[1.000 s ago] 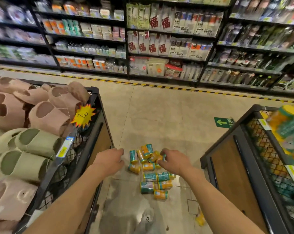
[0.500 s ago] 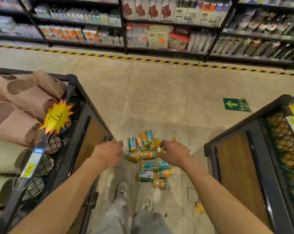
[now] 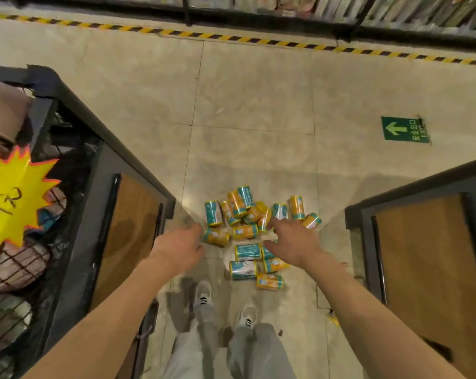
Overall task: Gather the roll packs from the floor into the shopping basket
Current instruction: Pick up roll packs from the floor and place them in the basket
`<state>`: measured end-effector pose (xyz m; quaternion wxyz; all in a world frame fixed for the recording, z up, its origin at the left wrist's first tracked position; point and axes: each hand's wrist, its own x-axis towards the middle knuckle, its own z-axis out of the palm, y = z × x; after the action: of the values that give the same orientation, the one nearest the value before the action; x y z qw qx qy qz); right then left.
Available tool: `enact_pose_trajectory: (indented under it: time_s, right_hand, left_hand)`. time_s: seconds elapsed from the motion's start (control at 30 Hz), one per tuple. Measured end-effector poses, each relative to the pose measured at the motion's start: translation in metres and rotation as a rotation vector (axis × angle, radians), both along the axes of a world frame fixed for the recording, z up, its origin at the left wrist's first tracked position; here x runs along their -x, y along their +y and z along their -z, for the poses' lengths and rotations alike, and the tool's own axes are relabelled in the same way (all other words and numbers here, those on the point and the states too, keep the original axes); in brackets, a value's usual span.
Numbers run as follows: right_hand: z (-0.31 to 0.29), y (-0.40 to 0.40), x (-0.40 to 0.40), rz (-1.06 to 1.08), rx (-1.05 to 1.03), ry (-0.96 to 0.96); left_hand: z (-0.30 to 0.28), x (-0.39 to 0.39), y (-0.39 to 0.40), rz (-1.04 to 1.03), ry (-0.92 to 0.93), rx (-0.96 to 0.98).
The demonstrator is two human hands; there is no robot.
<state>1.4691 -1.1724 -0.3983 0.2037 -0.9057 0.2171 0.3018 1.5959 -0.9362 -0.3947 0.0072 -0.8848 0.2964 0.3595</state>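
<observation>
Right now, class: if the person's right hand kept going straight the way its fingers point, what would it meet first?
Probably the roll packs heaped on the floor: the right hand has its fingers spread toward the heap's far right side. How high it is above them is unclear.

Teal-and-orange printed cylindrical roll packs (image 3: 247,236) on beige stone floor tiles (image 3: 253,86). Yellow-and-black striped hazard tape (image 3: 258,41) far across. Green arrow floor sticker (image 3: 405,129) at right. Yellow starburst price tag (image 3: 12,198), orange-edged, at left. Dark-grey bins, brown wood panels (image 3: 433,272). White sneakers (image 3: 202,295), grey trousers (image 3: 258,351), near.
</observation>
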Motion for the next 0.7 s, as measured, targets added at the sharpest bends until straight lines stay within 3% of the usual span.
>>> enact_pose_trajectory:
  time_s: [0.17, 0.47, 0.7]
  right_hand:
    - [0.12, -0.003, -0.019, -0.042, 0.024, -0.005]
    - [0.378, -0.018, -0.027, -0.171, 0.102, -0.063]
    - [0.509, -0.025, -0.041, -0.244, 0.116, -0.098]
  left_hand:
    - [0.126, -0.023, -0.014, 0.137, -0.022, -0.016]
    - [0.402, -0.028, -0.03, 0.169, -0.014, 0.041]
    - [0.536, -0.04, -0.043, 0.395, -0.149, 0.094]
